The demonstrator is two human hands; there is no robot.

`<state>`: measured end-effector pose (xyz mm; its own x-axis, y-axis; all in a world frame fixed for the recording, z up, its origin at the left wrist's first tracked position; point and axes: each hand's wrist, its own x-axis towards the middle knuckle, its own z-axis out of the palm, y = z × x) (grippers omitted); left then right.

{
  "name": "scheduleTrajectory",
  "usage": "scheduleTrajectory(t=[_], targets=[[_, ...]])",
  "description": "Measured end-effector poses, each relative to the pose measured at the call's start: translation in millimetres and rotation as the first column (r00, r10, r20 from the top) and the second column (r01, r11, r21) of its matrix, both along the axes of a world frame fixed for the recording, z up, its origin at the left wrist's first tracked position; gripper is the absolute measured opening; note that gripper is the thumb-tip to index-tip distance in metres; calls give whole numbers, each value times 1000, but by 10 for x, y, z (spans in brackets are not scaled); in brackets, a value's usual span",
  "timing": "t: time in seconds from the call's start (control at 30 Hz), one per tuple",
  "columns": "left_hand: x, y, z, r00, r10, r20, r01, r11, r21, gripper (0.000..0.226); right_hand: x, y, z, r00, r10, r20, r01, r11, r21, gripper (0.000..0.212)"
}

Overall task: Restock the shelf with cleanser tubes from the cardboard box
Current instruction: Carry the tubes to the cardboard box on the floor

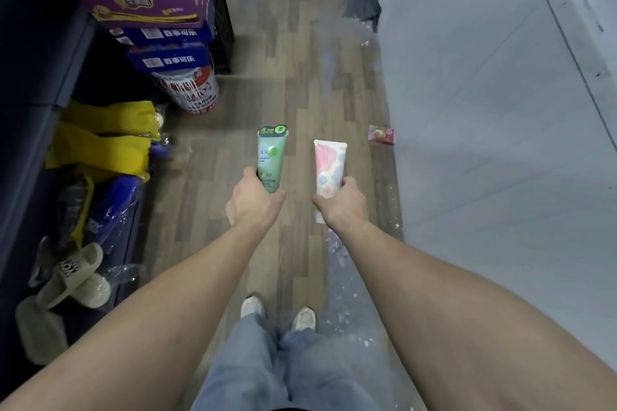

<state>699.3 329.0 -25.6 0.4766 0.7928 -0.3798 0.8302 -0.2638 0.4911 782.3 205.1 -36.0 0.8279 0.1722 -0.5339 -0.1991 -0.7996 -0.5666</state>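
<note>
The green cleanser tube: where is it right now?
In the head view, the green cleanser tube stands upright in the left hand, just left of centre above the wooden floor, beside the pink-and-white tube held in the right hand.

Box stack (147, 0) left of floor (293, 77)
</note>
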Motion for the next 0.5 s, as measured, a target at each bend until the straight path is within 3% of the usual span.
scheduleTrajectory(t=[0.5], targets=[[1312,1082,-58,999,-41,-5,41,999,-2,50,1222,1089,92,995,12,96,-5,997,-77,56]])
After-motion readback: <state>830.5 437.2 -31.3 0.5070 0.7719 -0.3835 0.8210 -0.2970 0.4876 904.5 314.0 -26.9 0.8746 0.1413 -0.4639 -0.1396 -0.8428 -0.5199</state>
